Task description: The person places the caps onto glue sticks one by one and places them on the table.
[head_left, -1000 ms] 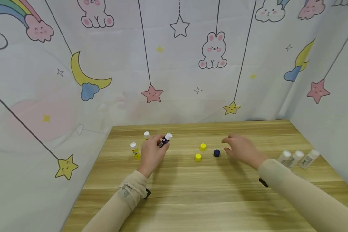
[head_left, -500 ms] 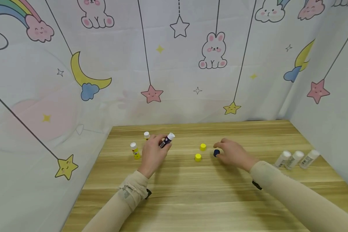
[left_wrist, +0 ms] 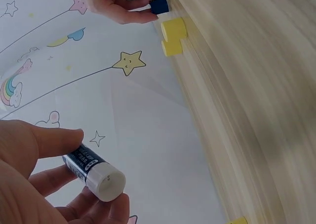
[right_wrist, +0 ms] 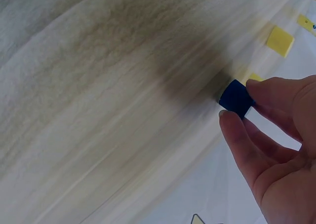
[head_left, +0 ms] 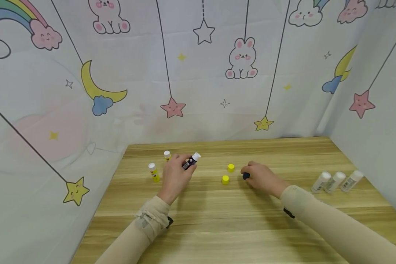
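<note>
Judging by how things lie, this is midway through work on tubes and their caps: three small caps sit apart from their coloured tubes, and none is fitted. Your left hand [head_left: 175, 179] holds a dark navy-blue plastic tube with a white end [head_left: 189, 164] above the desk [head_left: 201, 234], tilted. Left to deal with, it seems, are two round bright-yellow plastic caps [head_left: 231, 168] [head_left: 225, 180] on the desk between your hands, and two yellow tubes with white tops [head_left: 154, 173] [head_left: 167, 155] just beside your left hand. Three white cylindrical tubes [head_left: 334, 182] stand at the right, untouched. Your left fingers are curled round the navy tube. Your right hand [head_left: 263, 178] pinches a short dark-blue plastic cap [right_wrist: 237, 99], its fingers parted only by the cap's width; whether the cap touches the desk, you cannot tell.
</note>
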Demonstrator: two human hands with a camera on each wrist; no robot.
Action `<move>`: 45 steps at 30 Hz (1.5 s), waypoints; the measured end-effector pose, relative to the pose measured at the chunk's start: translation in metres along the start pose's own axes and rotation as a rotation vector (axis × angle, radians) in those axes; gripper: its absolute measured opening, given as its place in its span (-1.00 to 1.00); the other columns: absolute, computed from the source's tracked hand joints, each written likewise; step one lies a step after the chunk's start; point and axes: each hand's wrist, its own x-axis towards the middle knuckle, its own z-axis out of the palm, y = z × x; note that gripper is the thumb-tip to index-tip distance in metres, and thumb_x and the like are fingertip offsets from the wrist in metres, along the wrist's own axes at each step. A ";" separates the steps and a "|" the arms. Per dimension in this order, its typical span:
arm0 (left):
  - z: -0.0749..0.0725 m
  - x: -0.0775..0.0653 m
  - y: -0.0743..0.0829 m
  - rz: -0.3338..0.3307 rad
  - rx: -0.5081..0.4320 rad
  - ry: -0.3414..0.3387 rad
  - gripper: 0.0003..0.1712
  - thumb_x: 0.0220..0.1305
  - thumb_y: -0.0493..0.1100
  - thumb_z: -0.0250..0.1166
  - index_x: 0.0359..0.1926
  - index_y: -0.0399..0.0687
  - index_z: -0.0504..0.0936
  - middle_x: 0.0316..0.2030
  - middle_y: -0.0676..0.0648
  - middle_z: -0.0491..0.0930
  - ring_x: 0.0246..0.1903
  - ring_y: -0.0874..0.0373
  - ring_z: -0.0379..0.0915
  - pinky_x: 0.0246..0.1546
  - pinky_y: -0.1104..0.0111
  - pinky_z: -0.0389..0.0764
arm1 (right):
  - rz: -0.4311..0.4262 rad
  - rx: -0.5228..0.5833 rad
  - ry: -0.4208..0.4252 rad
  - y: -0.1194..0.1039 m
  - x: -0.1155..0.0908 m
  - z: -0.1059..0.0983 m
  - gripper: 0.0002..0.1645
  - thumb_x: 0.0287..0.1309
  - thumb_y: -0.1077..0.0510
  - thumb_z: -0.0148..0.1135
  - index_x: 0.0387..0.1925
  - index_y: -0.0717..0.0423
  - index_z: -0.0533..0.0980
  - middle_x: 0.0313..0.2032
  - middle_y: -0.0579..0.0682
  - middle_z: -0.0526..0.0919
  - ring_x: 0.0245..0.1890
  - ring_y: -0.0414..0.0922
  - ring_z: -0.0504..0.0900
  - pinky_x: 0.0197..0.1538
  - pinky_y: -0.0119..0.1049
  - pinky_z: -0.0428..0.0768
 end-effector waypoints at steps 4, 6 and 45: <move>0.002 -0.002 0.000 0.016 0.005 0.004 -0.65 0.17 -0.12 0.52 0.00 0.01 0.74 -0.33 -0.03 0.53 -0.44 0.10 0.45 -0.41 0.20 0.49 | -0.027 -0.012 0.032 0.001 0.000 0.002 -0.69 0.10 0.31 0.48 -0.08 0.16 0.67 -0.24 0.03 0.58 -0.27 -0.08 0.62 -0.17 -0.15 0.66; 0.002 -0.003 0.000 0.028 0.007 0.007 -0.64 0.17 -0.13 0.52 0.00 0.01 0.74 -0.33 -0.03 0.53 -0.44 0.10 0.46 -0.41 0.19 0.50 | -0.036 -0.016 0.044 0.000 0.000 0.002 -0.72 0.09 0.33 0.48 -0.12 0.16 0.67 -0.27 0.02 0.58 -0.28 -0.07 0.62 -0.18 -0.15 0.65; 0.003 0.003 0.012 0.022 -0.006 0.014 -0.63 0.21 -0.10 0.50 0.04 -0.02 0.74 -0.27 -0.04 0.53 -0.38 0.11 0.52 -0.39 0.23 0.59 | 0.018 0.232 0.266 -0.041 0.011 -0.037 -0.74 0.16 0.26 0.45 -0.08 0.09 0.71 -0.17 -0.04 0.69 -0.29 -0.19 0.69 -0.24 -0.23 0.68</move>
